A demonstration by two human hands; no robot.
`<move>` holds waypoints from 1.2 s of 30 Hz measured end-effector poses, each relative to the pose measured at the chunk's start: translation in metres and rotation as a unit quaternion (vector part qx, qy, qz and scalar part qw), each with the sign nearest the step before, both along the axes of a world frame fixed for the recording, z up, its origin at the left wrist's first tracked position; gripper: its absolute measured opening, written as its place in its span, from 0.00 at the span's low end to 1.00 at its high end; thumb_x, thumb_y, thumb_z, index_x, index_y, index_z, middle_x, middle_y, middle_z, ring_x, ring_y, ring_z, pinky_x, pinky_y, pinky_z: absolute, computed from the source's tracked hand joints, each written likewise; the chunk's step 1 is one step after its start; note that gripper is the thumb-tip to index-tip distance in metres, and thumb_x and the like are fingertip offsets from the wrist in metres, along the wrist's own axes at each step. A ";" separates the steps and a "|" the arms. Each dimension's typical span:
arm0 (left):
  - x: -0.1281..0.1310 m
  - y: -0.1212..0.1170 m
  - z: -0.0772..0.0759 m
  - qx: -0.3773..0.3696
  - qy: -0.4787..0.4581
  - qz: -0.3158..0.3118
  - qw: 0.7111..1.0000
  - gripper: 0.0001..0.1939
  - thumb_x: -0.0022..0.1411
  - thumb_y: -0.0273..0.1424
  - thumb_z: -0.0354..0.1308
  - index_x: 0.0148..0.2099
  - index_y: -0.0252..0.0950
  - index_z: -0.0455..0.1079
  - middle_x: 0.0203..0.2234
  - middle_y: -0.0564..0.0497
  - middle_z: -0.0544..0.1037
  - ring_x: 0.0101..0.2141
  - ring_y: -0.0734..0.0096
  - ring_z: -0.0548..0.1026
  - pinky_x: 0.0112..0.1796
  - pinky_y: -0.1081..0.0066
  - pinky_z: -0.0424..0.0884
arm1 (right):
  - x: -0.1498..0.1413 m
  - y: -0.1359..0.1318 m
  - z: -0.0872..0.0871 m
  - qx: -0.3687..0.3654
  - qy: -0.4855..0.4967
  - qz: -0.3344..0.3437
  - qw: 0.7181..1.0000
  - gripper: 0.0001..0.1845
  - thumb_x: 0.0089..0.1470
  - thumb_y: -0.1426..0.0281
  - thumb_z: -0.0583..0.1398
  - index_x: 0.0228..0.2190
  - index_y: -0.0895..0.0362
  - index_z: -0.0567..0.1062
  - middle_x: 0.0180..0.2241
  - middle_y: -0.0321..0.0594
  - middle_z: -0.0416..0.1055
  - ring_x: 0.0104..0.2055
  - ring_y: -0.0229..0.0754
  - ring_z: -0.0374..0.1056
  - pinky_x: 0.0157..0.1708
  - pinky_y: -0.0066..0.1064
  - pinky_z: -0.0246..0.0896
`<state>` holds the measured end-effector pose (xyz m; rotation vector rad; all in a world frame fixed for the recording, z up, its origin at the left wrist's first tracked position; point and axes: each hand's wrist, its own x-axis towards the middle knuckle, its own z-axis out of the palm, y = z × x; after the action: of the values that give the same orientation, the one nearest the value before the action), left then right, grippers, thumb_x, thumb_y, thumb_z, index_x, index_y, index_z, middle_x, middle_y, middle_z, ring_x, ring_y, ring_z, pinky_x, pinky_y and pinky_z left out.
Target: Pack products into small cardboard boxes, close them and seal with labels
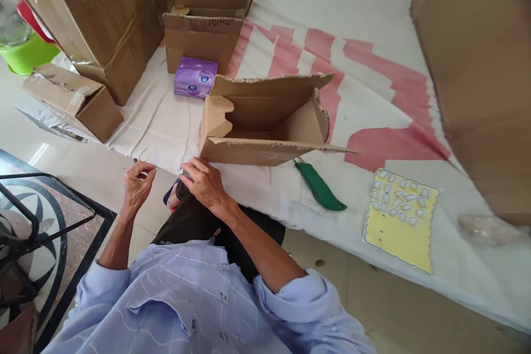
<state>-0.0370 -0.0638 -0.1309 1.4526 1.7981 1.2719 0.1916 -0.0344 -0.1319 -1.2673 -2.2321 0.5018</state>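
Note:
My right hand is at the table's front edge, beside the left corner of an open cardboard box. Its fingers are bent, and a small white piece shows at the fingertips. To its left, my left hand hovers just off the edge with thumb and fingers drawn together; whatever is in that pinch is too small to tell. The box stands upright with its flaps raised, and its inside looks bare. Behind its left end lies a purple plastic-wrapped pack.
A green-handled cutter lies right of the box. Farther right is a yellow sheet bearing several small white pieces. More open boxes stand behind, stacked cartons at left, a closed small box at the left edge.

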 end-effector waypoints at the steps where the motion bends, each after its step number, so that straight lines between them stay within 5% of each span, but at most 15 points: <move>1: 0.000 -0.001 -0.002 0.000 -0.008 0.003 1.000 0.07 0.58 0.34 0.64 0.33 0.39 0.82 0.32 0.50 0.86 0.31 0.68 0.80 0.33 0.69 0.76 | -0.002 0.001 0.000 -0.002 -0.012 -0.002 1.000 0.08 0.68 0.72 0.68 0.46 0.50 0.85 0.45 0.44 0.82 0.49 0.49 0.76 0.45 0.35 0.69; 7: 0.000 -0.005 -0.009 0.000 -0.045 0.000 0.999 0.08 0.58 0.36 0.65 0.34 0.39 0.83 0.35 0.48 0.86 0.34 0.65 0.81 0.35 0.67 0.76 | -0.007 -0.001 -0.001 0.001 -0.022 -0.009 1.000 0.04 0.66 0.72 0.69 0.39 0.51 0.86 0.44 0.44 0.81 0.48 0.49 0.72 0.44 0.37 0.65; 19: 0.007 -0.022 -0.008 0.013 -0.105 -0.022 0.994 0.05 0.55 0.34 0.68 0.33 0.39 0.82 0.33 0.49 0.86 0.31 0.67 0.79 0.34 0.67 0.75 | -0.012 -0.002 -0.001 0.002 0.028 -0.029 0.999 0.14 0.69 0.71 0.63 0.30 0.52 0.83 0.38 0.44 0.79 0.44 0.47 0.71 0.45 0.36 0.64; 22: 0.009 -0.025 -0.006 0.013 -0.125 -0.028 0.992 0.05 0.54 0.35 0.69 0.32 0.39 0.82 0.32 0.49 0.85 0.31 0.66 0.79 0.33 0.68 0.74 | -0.014 -0.004 0.002 -0.040 0.115 -0.051 0.991 0.14 0.66 0.69 0.63 0.28 0.53 0.81 0.37 0.43 0.80 0.41 0.45 0.72 0.45 0.35 0.65; 25: 0.014 -0.029 -0.003 0.008 -0.151 -0.046 0.987 0.08 0.53 0.37 0.71 0.32 0.39 0.82 0.30 0.49 0.85 0.31 0.65 0.79 0.33 0.67 0.75 | -0.013 -0.016 0.010 -0.121 0.258 -0.063 0.956 0.17 0.65 0.57 0.65 0.27 0.53 0.80 0.30 0.39 0.78 0.34 0.43 0.70 0.39 0.35 0.67; 30: 0.032 -0.044 0.018 -0.025 -0.220 -0.135 0.966 0.15 0.54 0.43 0.74 0.39 0.38 0.87 0.32 0.46 0.87 0.31 0.62 0.82 0.33 0.65 0.79 | 0.001 -0.054 0.037 -0.257 0.389 -0.028 0.884 0.29 0.55 0.39 0.70 0.27 0.53 0.81 0.23 0.37 0.76 0.26 0.41 0.67 0.31 0.35 0.68; 36: 0.061 -0.061 0.058 -0.040 -0.310 -0.284 0.906 0.16 0.54 0.44 0.81 0.40 0.41 0.89 0.36 0.45 0.88 0.37 0.57 0.85 0.38 0.62 0.81 | 0.026 -0.089 0.069 -0.254 0.402 -0.030 0.879 0.30 0.53 0.39 0.73 0.24 0.52 0.81 0.21 0.38 0.75 0.25 0.40 0.67 0.29 0.35 0.68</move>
<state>0.0243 -0.1243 -0.0725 1.2050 0.9063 1.1460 0.2178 -0.1231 -0.0632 -1.0596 -1.3834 1.3675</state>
